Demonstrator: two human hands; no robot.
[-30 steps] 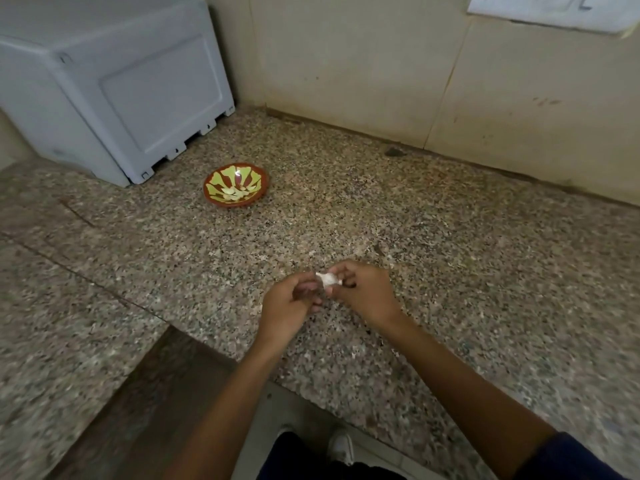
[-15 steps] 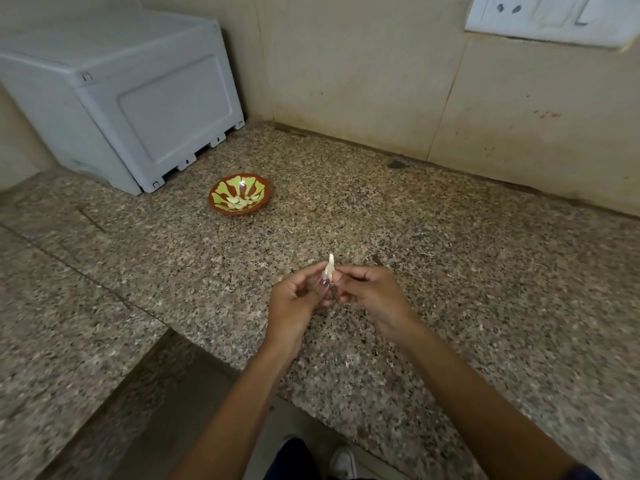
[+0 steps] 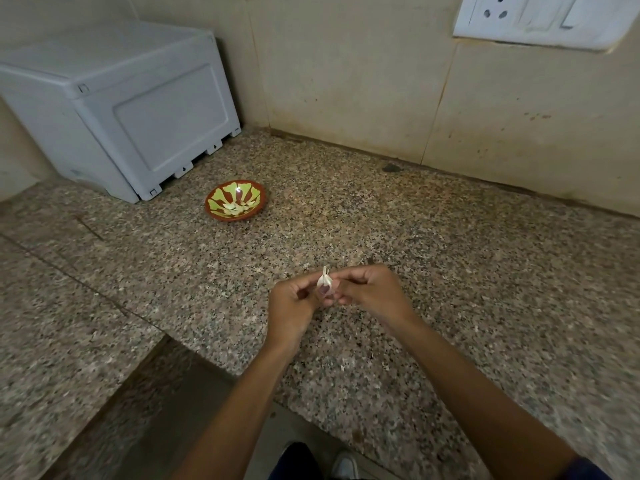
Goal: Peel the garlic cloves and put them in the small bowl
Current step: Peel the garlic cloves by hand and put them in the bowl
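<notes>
A pale garlic clove with papery skin stands tip-up between the fingertips of both hands above the granite counter. My left hand pinches it from the left and my right hand from the right. The small bowl, brown-rimmed with a green and yellow pattern, sits further back to the left, apart from the hands. A few pale peeled cloves lie inside it.
A grey plastic box stands in the back left corner, just behind the bowl. The tiled wall with a white socket plate closes the back. The counter edge steps inward near my arms.
The clove has turned from lying sideways between my fingers to standing tip-up. The camera has tilted up, so more wall and the socket plate show.
</notes>
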